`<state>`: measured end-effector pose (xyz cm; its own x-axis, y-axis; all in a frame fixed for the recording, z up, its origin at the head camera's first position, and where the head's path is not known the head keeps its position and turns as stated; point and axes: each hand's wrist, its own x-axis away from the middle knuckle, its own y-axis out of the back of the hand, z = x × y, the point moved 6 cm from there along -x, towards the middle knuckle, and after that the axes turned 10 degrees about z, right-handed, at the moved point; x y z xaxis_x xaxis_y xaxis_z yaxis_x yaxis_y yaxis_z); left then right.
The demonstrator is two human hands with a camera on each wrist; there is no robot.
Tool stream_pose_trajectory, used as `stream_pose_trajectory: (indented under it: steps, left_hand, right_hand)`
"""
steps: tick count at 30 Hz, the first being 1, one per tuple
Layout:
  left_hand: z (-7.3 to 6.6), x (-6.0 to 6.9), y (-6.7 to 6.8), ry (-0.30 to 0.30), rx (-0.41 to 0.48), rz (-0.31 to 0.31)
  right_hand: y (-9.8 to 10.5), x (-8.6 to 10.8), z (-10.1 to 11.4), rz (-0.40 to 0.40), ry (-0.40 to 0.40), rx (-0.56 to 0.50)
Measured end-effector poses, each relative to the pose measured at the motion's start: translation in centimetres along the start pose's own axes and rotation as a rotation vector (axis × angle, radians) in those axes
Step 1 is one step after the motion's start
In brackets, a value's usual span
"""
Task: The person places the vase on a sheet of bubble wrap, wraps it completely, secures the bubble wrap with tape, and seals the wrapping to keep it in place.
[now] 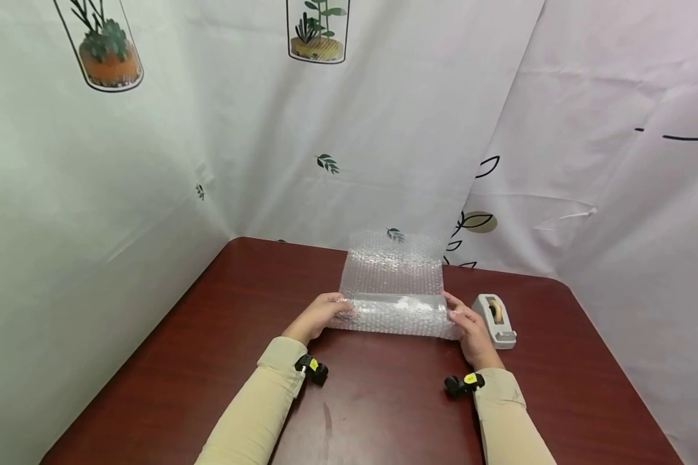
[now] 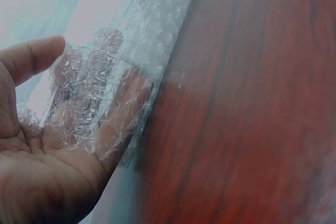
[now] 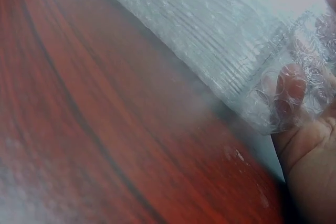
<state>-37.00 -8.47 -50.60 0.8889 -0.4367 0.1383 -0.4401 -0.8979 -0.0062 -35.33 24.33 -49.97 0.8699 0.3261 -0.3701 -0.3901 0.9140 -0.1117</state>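
Note:
Clear bubble wrap (image 1: pixel 392 316) lies folded over in a wide bundle, and its loose sheet (image 1: pixel 392 268) stretches back toward the wall. My left hand (image 1: pixel 322 314) grips the bundle's left end. In the left wrist view, fingers (image 2: pixel 123 114) show through the plastic while the thumb stays outside it. At the opposite end my right hand (image 1: pixel 470 328) holds the wrap, with a finger (image 3: pixel 290 90) visible beneath the film in the right wrist view. Straight parallel lines show through the layers there; what lies inside, I cannot tell.
A white tape dispenser (image 1: pixel 494 321) stands on the dark red table (image 1: pixel 372 400), just right of my right hand. White printed cloth (image 1: pixel 256 142) hangs behind and along both sides of the table.

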Motion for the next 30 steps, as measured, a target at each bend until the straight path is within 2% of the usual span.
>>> stream_pose_trajectory:
  steps: [10,15,18,25,30]
  left_hand:
    - [-0.5,0.3,-0.1,-0.012,-0.017,0.027]
    - [-0.5,0.3,-0.1,0.009,0.001,0.018]
    - [-0.6,0.2,-0.1,0.017,-0.021,0.002]
    - [-1.2,0.5,0.3,0.01,-0.2,-0.064]
    - [-1.8,0.9,0.4,-0.002,-0.257,-0.085]
  right_hand:
    - [0.0,0.0,0.1,-0.002,0.01,0.006]
    - [0.0,0.0,0.2,-0.017,0.008,0.016]
    - [0.1,0.0,0.3,-0.035,0.005,0.034]
    - [0.1,0.1,0.6,-0.072,-0.025,0.069]
    - [0.2,0.1,0.5,-0.104,-0.084,0.095]
